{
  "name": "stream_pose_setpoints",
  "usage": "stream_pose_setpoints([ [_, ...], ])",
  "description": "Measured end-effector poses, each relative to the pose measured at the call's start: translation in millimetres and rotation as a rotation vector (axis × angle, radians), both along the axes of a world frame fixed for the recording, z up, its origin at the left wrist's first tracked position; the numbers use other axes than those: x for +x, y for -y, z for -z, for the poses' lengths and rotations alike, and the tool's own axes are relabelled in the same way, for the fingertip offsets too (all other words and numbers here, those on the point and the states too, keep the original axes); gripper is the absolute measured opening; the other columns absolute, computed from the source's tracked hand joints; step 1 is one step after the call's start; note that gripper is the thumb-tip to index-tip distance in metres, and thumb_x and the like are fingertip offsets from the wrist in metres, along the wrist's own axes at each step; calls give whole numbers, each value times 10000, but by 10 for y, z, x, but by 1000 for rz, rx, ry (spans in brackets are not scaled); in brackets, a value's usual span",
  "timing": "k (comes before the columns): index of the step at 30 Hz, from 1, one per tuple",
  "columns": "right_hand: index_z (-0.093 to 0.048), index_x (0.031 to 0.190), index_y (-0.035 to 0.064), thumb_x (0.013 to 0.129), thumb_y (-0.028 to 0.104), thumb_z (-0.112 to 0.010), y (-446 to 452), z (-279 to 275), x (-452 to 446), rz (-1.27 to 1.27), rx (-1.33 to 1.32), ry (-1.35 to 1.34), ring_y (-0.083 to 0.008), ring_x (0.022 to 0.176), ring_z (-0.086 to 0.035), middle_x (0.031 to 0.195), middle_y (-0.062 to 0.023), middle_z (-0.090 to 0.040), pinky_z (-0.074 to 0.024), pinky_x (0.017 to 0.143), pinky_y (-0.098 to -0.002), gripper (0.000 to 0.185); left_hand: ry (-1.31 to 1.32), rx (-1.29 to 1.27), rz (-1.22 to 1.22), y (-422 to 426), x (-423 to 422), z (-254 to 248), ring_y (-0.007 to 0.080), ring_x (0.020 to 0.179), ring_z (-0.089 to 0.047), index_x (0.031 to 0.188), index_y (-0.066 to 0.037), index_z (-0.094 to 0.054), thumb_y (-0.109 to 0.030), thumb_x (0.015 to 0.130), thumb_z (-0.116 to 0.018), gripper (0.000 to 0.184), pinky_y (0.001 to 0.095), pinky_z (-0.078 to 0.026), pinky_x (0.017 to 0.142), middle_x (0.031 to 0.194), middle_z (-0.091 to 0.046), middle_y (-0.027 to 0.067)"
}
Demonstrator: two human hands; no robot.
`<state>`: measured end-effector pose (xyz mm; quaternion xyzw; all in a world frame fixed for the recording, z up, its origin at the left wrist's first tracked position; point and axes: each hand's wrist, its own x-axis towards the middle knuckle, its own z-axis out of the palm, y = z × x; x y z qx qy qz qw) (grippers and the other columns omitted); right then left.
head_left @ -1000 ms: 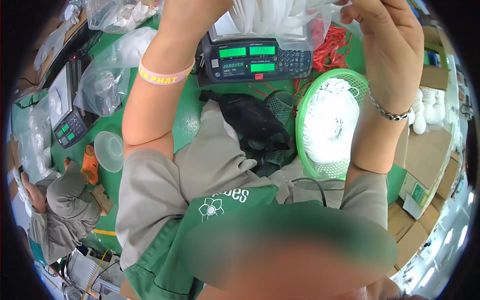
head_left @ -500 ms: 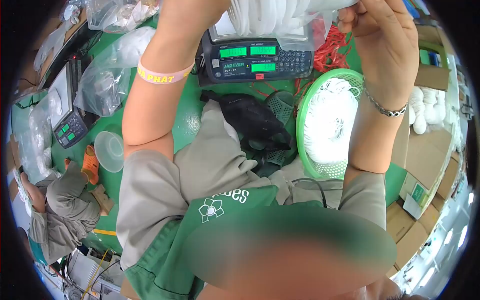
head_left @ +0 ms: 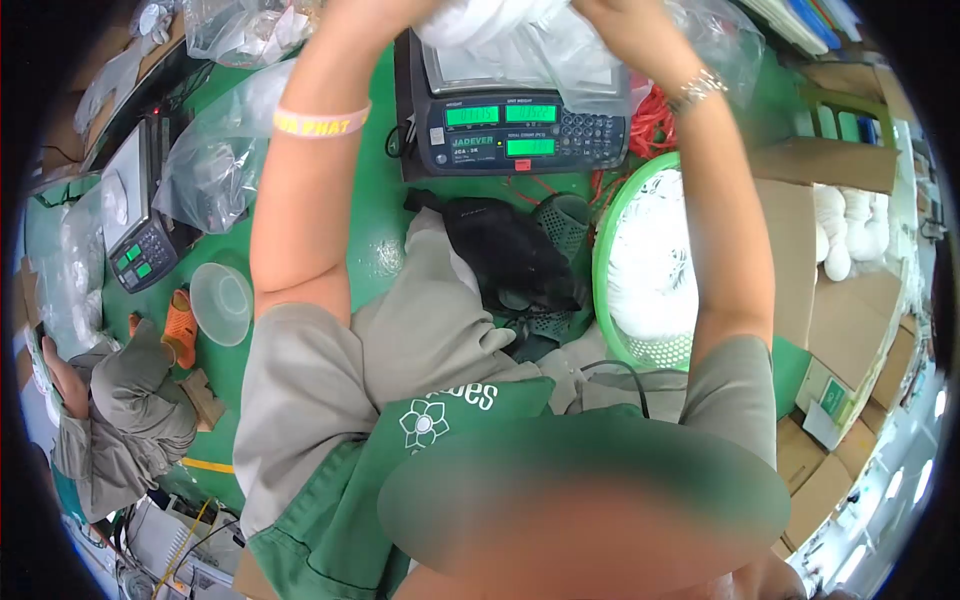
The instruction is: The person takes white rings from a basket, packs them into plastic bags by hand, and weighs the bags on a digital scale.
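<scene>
A bundle of white looped cords or bands (head_left: 490, 22) is at the top edge, above the steel pan of a digital counting scale (head_left: 520, 135). My left hand (head_left: 395, 8), below which a pink wristband sits on the forearm, grips the bundle's left end; its fingers run out of view. From the other side my right hand (head_left: 625, 38), wearing a chain bracelet, closes on the bundle's right end, its fingertips partly cut off. Clear plastic film (head_left: 590, 85) hangs below the bundle over the pan. The scale's green displays are lit.
A green basket (head_left: 607, 270) of white cord stands beside my right forearm. Red strips (head_left: 652, 120) lie behind it. A black bag (head_left: 510, 250) and a clear tub (head_left: 220, 305) rest on the green floor. Another person (head_left: 140, 410) sits at left by a second scale (head_left: 145, 260). Cardboard boxes (head_left: 850, 310) line the right.
My right hand has moved left and inward, turning over. The white bundle has shifted left and is bunched shorter between my hands. My left hand has moved slightly left and up.
</scene>
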<state>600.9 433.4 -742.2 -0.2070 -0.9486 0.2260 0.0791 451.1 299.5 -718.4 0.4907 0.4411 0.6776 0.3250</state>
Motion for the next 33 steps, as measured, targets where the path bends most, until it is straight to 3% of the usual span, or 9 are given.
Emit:
stream_pose_setpoints([
  [1,-592,979,-4,836,164,-498,-369,540,-245,-67,10,-65,-320,875,-584,967,-171,-614,-455,767,-361,239,-616,-144,-324,14,11,-5,187,736,-594,890,-14,-589,-62,763,-554,140,284,-457,667,813,-622,93],
  [3,-598,975,6,817,157,-511,-687,1041,-459,-139,18,-133,-345,902,-572,974,-192,-604,-450,775,-375,235,-668,-216,-309,-124,-49,128,219,726,-596,870,-5,-595,-68,745,-565,143,313,-452,675,782,-620,120],
  [7,-599,976,8,816,164,-509,-765,1070,-583,-126,110,-304,-344,903,-572,968,-197,-602,-450,769,-380,241,-263,17,-270,-276,-16,183,166,729,-583,874,19,-599,-40,765,-547,134,281,-453,661,773,-630,99],
  [14,-599,978,10,814,177,-505,-753,1187,-592,-89,243,-552,-343,905,-572,958,-205,-599,-451,758,-390,252,-124,28,-231,-252,-123,149,125,752,-580,923,31,-599,-56,827,-524,150,243,-459,662,834,-627,67],
  [15,-599,975,7,814,196,-500,-509,627,-492,229,122,53,-346,890,-575,946,-208,-598,-449,748,-399,267,-120,34,-228,-263,-137,158,125,752,-580,923,31,-599,-56,827,-524,150,243,-459,662,834,-627,67],
  [26,-554,875,-14,814,172,-498,79,-100,50,268,257,-192,-376,747,-563,784,-218,-591,-439,654,-401,203,-73,63,-214,-201,-143,276,123,804,-583,999,9,-582,-53,835,-516,187,240,-472,695,890,-618,54],
  [29,-545,834,-7,828,163,-503,332,-339,239,343,43,-366,-267,642,-584,681,-150,-586,-443,594,-323,175,-33,225,-351,-84,8,95,120,809,-579,1009,-1,-571,-46,828,-519,194,236,-472,715,910,-613,55],
  [30,-557,820,-5,850,137,-495,389,-459,316,356,5,-347,-146,607,-565,656,-84,-587,-437,568,-263,158,-154,243,-324,20,37,-10,117,793,-578,1022,-7,-556,-52,822,-533,206,230,-471,729,924,-612,62],
  [33,-574,863,-25,879,107,-488,695,-746,463,235,-331,-586,-61,622,-522,700,-23,-587,-421,555,-201,158,-183,246,-117,214,287,-268,100,808,-565,990,-18,-558,-68,806,-556,191,207,-454,708,913,-606,54],
])
